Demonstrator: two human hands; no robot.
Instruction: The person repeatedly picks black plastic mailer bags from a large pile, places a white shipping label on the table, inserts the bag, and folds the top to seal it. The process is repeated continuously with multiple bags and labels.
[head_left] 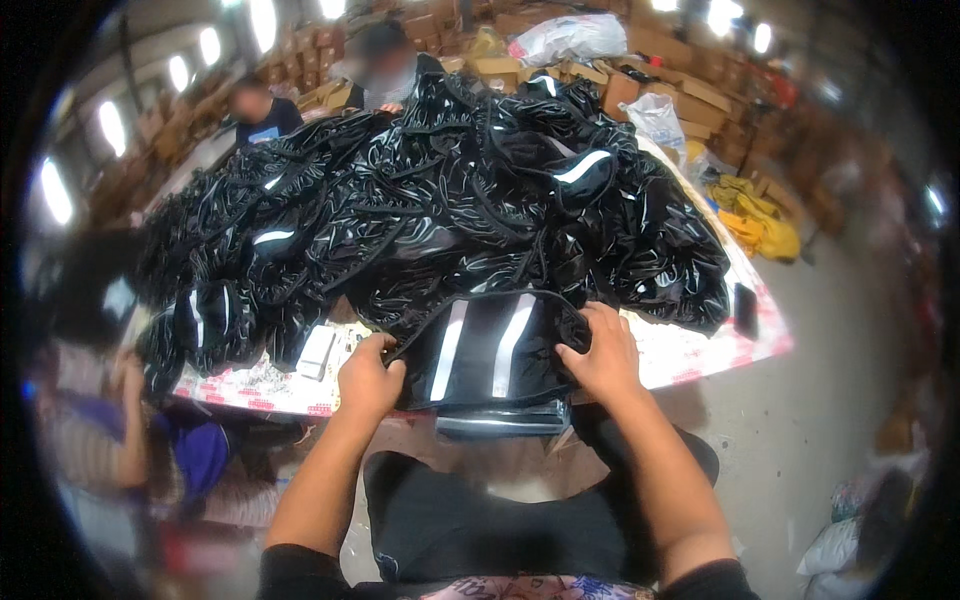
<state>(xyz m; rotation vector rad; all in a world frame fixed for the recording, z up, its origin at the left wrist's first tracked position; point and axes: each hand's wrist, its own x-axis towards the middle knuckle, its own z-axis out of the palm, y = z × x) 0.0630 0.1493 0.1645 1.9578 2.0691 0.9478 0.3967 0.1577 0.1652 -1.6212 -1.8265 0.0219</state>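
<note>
A black fabric piece (474,350) with two white reflective strips is spread between my hands at the table's near edge. My left hand (372,372) grips its left end, fingers curled, and my right hand (598,352) holds the right end with fingers bent over it. Just below lies a dark folded flat bundle (500,420) with a pale stripe, partly hidden under the piece. Behind, a large heap of glossy black items (430,200) with dark edging and white strips covers much of the white-and-red covered table (700,355).
A dark phone-like object (744,310) and small white packets (315,350) lie on the table. Two people (262,120) are at the far side, another (110,440) at my left. Cardboard boxes (680,95) are stacked behind; yellow bags (760,220) lie to the right.
</note>
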